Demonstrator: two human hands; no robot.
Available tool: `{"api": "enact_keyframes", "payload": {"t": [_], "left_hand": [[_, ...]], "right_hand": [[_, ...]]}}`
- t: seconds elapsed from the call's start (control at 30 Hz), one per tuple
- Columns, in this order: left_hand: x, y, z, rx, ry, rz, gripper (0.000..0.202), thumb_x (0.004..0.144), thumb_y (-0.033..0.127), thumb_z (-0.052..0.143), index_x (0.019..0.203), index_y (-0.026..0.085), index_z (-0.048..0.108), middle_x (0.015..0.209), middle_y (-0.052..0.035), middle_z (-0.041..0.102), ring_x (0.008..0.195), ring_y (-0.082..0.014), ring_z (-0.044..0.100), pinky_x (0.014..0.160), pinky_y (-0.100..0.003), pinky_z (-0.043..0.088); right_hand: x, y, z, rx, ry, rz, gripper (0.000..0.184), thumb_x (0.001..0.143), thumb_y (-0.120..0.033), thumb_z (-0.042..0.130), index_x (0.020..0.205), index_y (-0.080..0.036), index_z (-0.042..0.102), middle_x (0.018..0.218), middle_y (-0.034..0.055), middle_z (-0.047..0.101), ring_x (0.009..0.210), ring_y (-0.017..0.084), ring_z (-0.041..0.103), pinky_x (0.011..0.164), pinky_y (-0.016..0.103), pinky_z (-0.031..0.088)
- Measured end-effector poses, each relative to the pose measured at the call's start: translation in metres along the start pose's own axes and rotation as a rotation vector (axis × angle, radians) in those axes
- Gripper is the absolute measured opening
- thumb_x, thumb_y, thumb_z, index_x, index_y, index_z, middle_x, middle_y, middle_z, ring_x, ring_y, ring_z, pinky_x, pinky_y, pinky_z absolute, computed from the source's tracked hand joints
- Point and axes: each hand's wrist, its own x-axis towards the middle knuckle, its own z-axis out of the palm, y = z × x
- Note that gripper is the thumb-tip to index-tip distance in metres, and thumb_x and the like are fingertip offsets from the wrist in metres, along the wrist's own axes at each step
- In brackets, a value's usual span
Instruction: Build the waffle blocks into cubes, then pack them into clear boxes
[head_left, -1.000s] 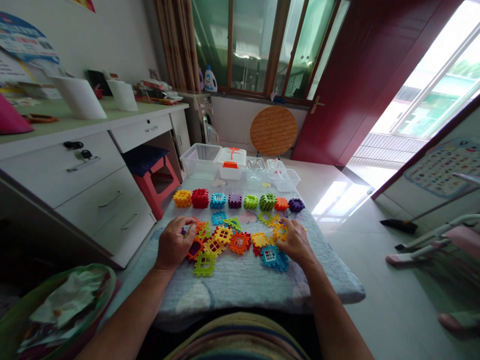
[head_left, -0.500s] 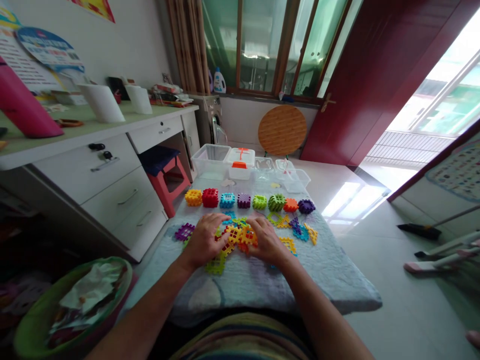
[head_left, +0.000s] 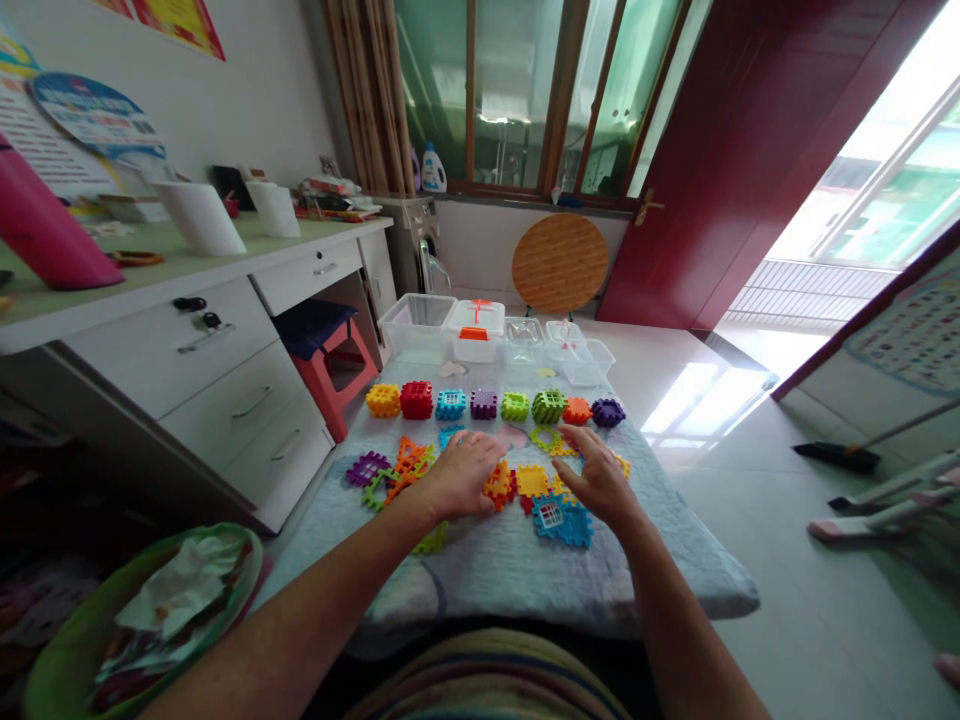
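Note:
My left hand (head_left: 466,474) reaches over the middle of the pile, fingers stretched out, with an orange notched piece (head_left: 498,486) by its thumb. What lies under the palm is hidden. To the right, my right hand (head_left: 598,478) has its fingers apart and nothing in them. Between the hands lies a yellow square piece (head_left: 533,481), and nearer me are blue square pieces (head_left: 564,520). Left of the left hand are orange pieces (head_left: 411,458), a purple piece (head_left: 367,468) and a green piece (head_left: 381,490). Another green piece (head_left: 431,540) shows partly below my left wrist.
Behind the pile, a row of notched cubes includes a yellow cube (head_left: 383,400), a red cube (head_left: 416,399) and a purple cube (head_left: 608,412). Clear plastic boxes (head_left: 420,320) stand at the cloth-covered table's (head_left: 675,560) far end. A desk (head_left: 172,350) and red stool (head_left: 330,375) are left.
Both hands have moved right, the left one across the pile's middle. Orange pieces on the left and blue pieces on the right are now uncovered. The cube row keeps its order.

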Motion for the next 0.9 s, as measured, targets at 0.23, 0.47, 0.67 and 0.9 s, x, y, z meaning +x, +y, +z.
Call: {"api": "enact_keyframes", "payload": {"t": [0.23, 0.47, 0.67, 0.9], "left_hand": [[0.007, 0.005, -0.005, 0.067, -0.054, -0.010, 0.044, 0.068, 0.034, 0.073, 0.107, 0.019, 0.062, 0.117, -0.0118, 0.064, 0.113, -0.0314, 0.054, 0.104, -0.050, 0.033], [0.010, -0.006, 0.002, 0.058, -0.038, 0.009, 0.044, 0.067, 0.032, 0.070, 0.109, 0.021, 0.061, 0.115, -0.0098, 0.065, 0.112, -0.0306, 0.055, 0.103, -0.050, 0.035], [0.012, -0.006, -0.001, 0.080, -0.072, 0.007, 0.043, 0.066, 0.028, 0.068, 0.108, 0.020, 0.061, 0.113, -0.0103, 0.065, 0.111, -0.0306, 0.056, 0.104, -0.052, 0.033], [0.017, -0.002, -0.002, 0.077, -0.072, 0.008, 0.039, 0.064, 0.037, 0.070, 0.098, 0.019, 0.062, 0.106, -0.0119, 0.067, 0.107, -0.0319, 0.057, 0.102, -0.053, 0.033]], "right_hand": [[-0.021, 0.038, 0.005, -0.034, 0.231, 0.080, 0.021, 0.082, -0.023, 0.050, 0.098, -0.019, 0.062, 0.090, 0.0062, 0.064, 0.085, 0.020, 0.061, 0.080, 0.034, 0.050], [-0.024, 0.048, 0.012, -0.066, 0.335, 0.091, 0.016, 0.080, -0.019, 0.049, 0.089, -0.020, 0.062, 0.087, 0.0058, 0.064, 0.085, 0.020, 0.059, 0.081, 0.034, 0.048], [-0.024, 0.049, 0.014, -0.057, 0.328, 0.104, 0.015, 0.080, -0.019, 0.048, 0.087, -0.020, 0.061, 0.084, 0.0050, 0.063, 0.082, 0.020, 0.058, 0.079, 0.033, 0.048], [-0.025, 0.050, 0.014, -0.071, 0.314, 0.127, 0.014, 0.081, -0.019, 0.048, 0.085, -0.020, 0.061, 0.083, 0.0046, 0.061, 0.080, 0.019, 0.058, 0.077, 0.032, 0.047]]}}
